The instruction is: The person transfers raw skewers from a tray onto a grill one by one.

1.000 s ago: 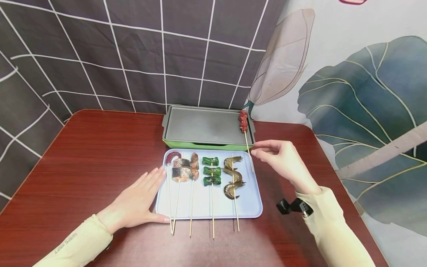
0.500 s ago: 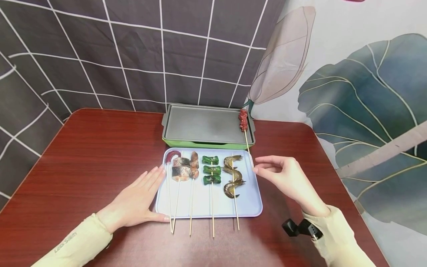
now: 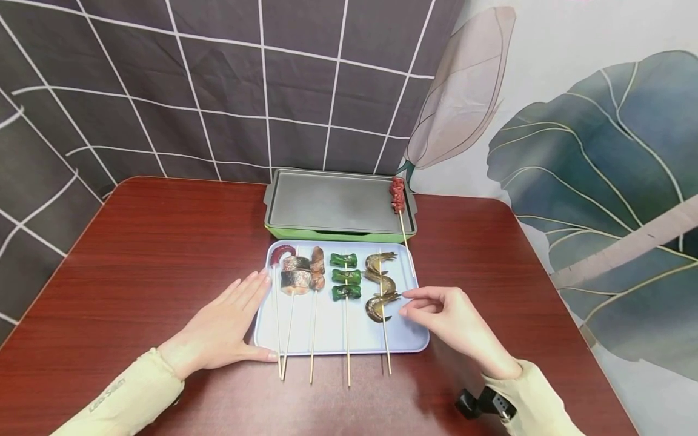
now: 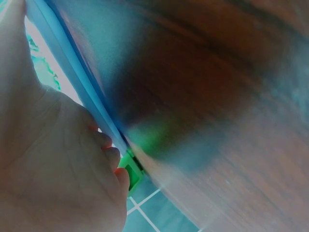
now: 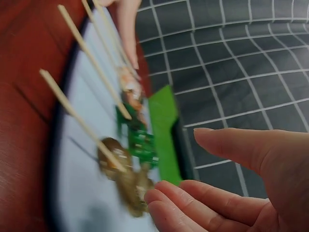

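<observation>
My left hand (image 3: 223,324) lies with straight fingers along the left rim of a pale blue tray (image 3: 327,333), its thumb at the near left corner. Over the tray's right side is my right hand (image 3: 447,318), beside the shrimp skewer (image 3: 382,290); in the right wrist view a gap shows between thumb and fingers. The tray also bears a green vegetable skewer (image 3: 346,277), a fish skewer (image 3: 295,281), a brown meat skewer (image 3: 317,269) and a dark red tentacle skewer (image 3: 282,253). A red meat skewer (image 3: 397,195) rests on the grill plate, its stick reaching over the tray.
Behind the tray stands a grey grill plate (image 3: 332,200) on a green base (image 3: 294,234). Both rest on a reddish-brown table (image 3: 180,242). A dark gridded cloth (image 3: 218,79) hangs behind, and a leaf-patterned cloth (image 3: 589,151) hangs at the right.
My right hand has let go of the red meat skewer's stick and moved toward me, to beside the shrimp skewer. The left hand has stayed at the tray's rim.
</observation>
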### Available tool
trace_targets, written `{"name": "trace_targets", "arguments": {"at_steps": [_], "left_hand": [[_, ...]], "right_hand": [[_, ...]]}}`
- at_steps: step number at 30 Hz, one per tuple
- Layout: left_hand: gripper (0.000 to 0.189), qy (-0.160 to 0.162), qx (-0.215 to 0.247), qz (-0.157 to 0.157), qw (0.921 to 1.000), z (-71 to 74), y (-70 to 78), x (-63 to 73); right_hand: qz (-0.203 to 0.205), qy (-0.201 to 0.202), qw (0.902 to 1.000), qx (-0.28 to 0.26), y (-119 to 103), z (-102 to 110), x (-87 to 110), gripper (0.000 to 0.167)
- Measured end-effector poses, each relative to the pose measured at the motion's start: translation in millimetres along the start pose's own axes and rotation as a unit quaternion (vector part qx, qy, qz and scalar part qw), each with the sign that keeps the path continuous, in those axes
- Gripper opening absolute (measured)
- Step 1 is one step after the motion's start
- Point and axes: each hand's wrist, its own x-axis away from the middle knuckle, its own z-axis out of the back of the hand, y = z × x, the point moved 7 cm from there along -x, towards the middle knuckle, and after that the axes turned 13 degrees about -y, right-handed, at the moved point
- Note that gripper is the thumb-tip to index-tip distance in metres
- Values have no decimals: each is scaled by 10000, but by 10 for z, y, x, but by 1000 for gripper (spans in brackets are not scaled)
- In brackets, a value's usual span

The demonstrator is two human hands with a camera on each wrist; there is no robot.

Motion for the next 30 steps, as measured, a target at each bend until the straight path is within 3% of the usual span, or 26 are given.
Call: {"name": "trace_targets", "arguments": {"at_steps": [10,30], "left_hand": [[126,-47,34,43,10000,-4,-5,5],[126,-47,31,25,10000,21,0,-3]], "right_hand": [[-125,-280,9992,-266,199,-311,-55,30],[-128,-498,9987,-52,262,-484,-116,19]]}}
